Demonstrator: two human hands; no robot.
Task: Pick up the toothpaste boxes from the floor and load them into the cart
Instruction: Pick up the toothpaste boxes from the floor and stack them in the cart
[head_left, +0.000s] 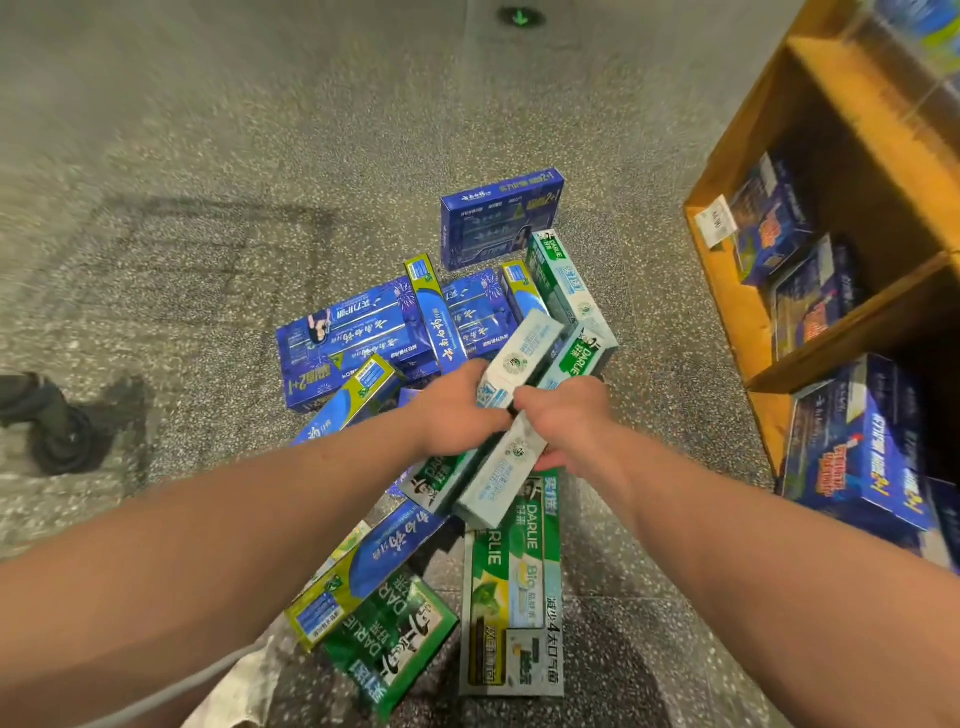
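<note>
A heap of toothpaste boxes lies on the speckled floor (260, 156), blue ones (353, 332) at the back and green Darlie ones (511, 587) near my feet. Both hands reach into the middle of the heap. My left hand (457, 410) grips a pale green-and-white Darlie box (524, 348) that sticks up and away. My right hand (566, 421) grips another pale box (498, 483) that slants down toward me, beside a green one (436, 478). The two hands touch. A single blue box (501, 218) lies apart at the back.
A wooden shelf unit (727, 291) with blue boxed goods stands at the right. A black caster wheel (65, 431), likely the cart's, shows at the left edge. A pale cloth (244, 680) lies at the bottom.
</note>
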